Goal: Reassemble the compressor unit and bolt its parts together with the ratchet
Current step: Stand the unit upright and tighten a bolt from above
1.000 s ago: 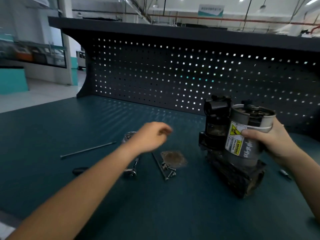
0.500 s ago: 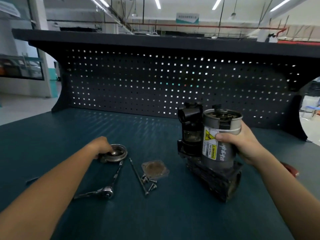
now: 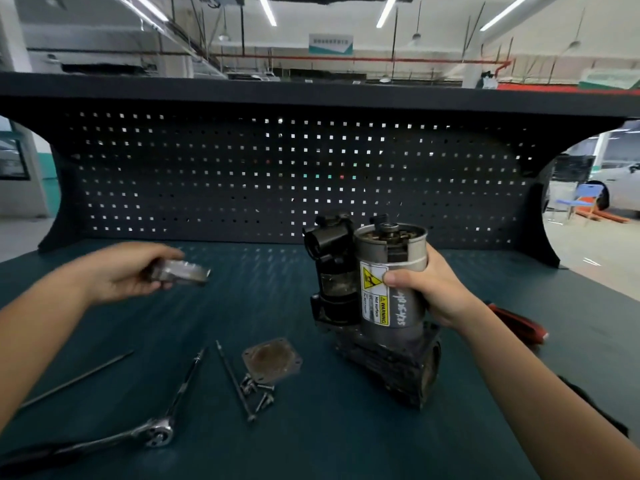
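Your left grip [image 3: 128, 271] hovers above the counter [image 3: 311, 445], clutching a blurred metal cover [image 3: 183, 271]. Your right grip [image 3: 436, 289] wraps the compressor unit [image 3: 391, 327], thumb across its label [image 3: 374, 303].

You're standing in an industrial workshop.
Your teal workbench [image 3: 311, 445] backs onto a dark pegboard [image 3: 242, 174]; strip lights [image 3: 266, 10] and exposed pipes [image 3: 381, 57] run across the top of the frame, and a white car [image 3: 620, 181] is parked at the right edge.
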